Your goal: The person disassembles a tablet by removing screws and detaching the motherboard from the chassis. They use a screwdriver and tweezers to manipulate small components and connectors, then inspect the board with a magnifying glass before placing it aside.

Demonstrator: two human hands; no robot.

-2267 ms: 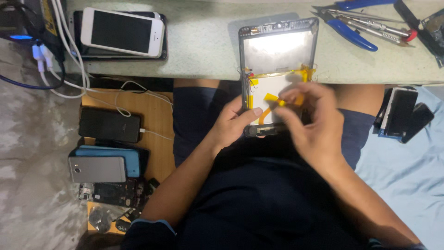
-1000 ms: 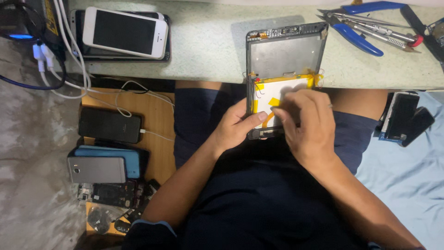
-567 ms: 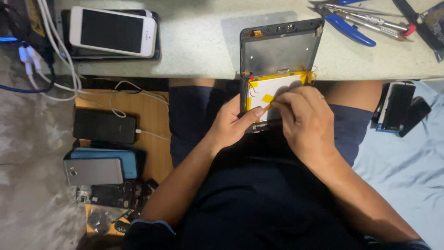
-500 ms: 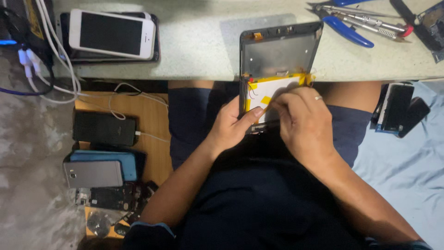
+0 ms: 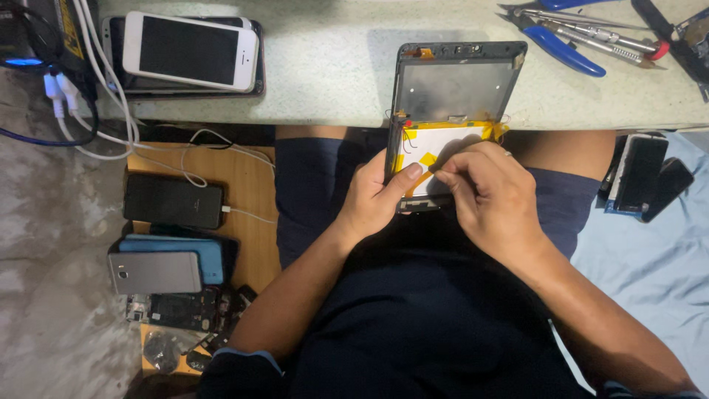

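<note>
A: Where's the tablet (image 5: 452, 89)?
B: Opened up, leaning on the table (image 5: 332, 74) edge over the lap. Left hand (image 5: 377, 199) grips its side, right hand (image 5: 491, 196) pinches at the yellow tape (image 5: 422, 159).

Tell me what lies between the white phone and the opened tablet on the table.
Head view: only bare pale tabletop lies between the white phone and the opened tablet.

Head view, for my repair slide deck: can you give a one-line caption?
Both hands, left hand and right hand, press yellow tape on an opened tablet at the table edge.
</note>
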